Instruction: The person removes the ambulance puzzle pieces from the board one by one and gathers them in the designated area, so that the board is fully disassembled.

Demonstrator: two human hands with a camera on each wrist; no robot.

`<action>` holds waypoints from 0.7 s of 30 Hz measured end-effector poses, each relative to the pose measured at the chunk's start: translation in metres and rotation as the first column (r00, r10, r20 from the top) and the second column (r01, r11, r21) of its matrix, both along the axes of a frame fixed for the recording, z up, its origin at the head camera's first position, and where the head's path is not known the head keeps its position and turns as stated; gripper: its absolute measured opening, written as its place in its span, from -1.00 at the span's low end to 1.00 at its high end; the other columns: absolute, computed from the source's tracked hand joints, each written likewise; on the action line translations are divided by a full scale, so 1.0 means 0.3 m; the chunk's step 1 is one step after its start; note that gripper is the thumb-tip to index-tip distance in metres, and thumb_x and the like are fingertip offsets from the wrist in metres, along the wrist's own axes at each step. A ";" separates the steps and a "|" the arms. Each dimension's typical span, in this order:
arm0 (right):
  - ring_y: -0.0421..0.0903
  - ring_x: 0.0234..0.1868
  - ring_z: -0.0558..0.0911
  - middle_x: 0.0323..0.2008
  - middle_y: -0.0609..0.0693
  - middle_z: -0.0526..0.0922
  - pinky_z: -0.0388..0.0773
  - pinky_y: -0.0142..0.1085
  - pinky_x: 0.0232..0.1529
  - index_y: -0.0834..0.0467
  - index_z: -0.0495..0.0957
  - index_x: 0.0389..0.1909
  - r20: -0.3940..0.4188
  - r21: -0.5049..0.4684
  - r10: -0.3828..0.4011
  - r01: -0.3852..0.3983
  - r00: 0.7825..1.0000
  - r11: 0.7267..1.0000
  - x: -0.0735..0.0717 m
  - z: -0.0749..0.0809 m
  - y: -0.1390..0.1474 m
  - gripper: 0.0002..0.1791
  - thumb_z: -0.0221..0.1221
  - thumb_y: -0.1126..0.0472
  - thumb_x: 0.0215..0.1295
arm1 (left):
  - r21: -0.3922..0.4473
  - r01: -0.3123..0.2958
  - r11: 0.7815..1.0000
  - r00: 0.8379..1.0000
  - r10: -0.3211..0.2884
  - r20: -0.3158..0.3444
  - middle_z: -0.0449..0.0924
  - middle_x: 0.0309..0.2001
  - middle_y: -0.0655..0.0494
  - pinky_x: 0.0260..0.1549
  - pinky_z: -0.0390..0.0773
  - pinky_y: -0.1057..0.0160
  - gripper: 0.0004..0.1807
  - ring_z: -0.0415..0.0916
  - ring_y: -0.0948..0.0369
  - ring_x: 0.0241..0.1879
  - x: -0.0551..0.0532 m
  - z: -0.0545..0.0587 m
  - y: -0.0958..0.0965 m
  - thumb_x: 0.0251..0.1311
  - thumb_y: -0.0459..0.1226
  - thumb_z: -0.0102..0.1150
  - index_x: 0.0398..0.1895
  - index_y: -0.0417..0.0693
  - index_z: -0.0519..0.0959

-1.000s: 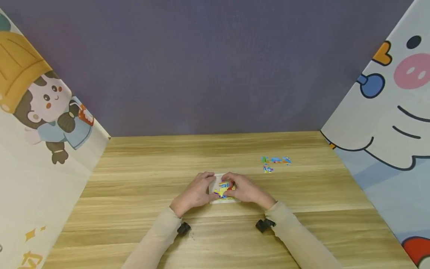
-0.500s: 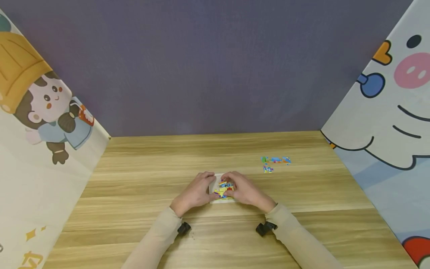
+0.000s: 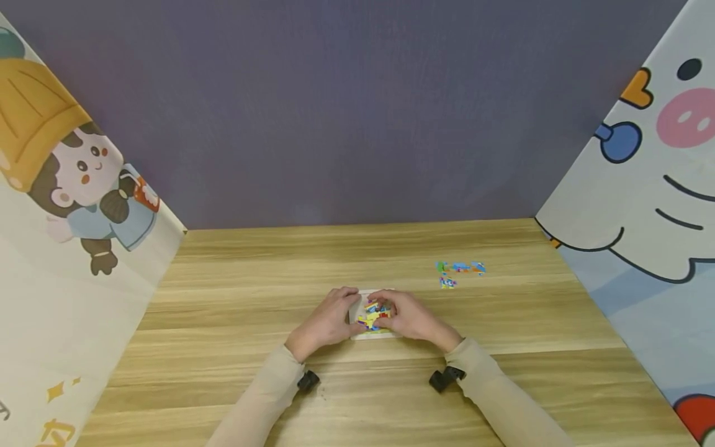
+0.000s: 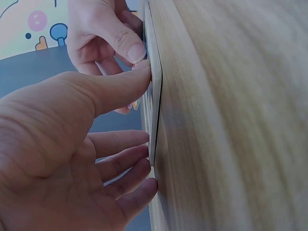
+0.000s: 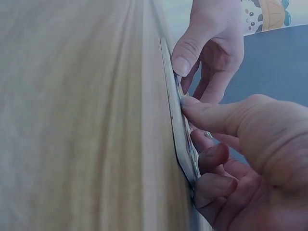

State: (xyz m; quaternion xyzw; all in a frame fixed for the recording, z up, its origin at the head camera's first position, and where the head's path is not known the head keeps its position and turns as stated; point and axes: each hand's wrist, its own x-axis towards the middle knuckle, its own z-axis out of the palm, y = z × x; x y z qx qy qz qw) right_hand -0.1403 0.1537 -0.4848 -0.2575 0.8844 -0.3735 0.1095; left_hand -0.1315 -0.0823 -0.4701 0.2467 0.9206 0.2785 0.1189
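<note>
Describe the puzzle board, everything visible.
The puzzle board is thin, flat and pale, roughly rectangular, with an edge that looks like wood or card. It lies flat on the wood-grain table. Colourful pieces, largely yellow, sit on it; part of its left side is bare. The left hand touches its left side with thumb and fingers. The right hand covers much of its right side; printed details are too small to read.

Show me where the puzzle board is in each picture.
Head: the puzzle board lies below the middle, between the left hand and the right hand.
Left wrist: puzzle board, a thin edge-on strip, upper middle.
Right wrist: puzzle board, a thin slanting strip just right of centre.
Shared landmark: the wooden table, filling the left wrist picture's right side and the right wrist picture's left.
</note>
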 end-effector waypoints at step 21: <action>-0.28 -0.41 0.46 -0.03 -0.06 0.70 0.50 -0.42 -0.42 0.16 0.67 0.25 -0.109 -0.030 -0.003 0.000 0.994 1.000 -0.021 0.008 0.066 -0.44 0.52 0.08 0.28 | -0.004 -0.005 1.000 1.000 0.005 0.006 0.35 0.55 -0.21 0.58 0.33 -0.15 -0.19 0.27 -0.16 0.56 0.007 0.009 0.002 0.32 -0.08 0.47 0.47 -0.39 0.43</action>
